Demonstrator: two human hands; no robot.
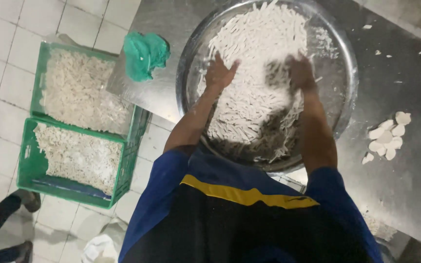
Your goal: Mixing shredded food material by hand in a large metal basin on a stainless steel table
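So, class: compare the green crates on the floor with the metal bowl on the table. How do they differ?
The crates are green, rectangular and stand on the floor; the bowl is round, shiny metal and sits on the table. Both hands work in the bowl, none in the crates. Both hold white strips.

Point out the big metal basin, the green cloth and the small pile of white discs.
Metal basin [348,63], head view, bare right rim.
Green cloth [144,54], head view, middle of the bundle.
White discs [387,137], head view, centre of the pile.

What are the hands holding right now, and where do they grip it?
Nothing is gripped. The left hand and right hand rest spread and palm-down on the white strips in the round metal tray.
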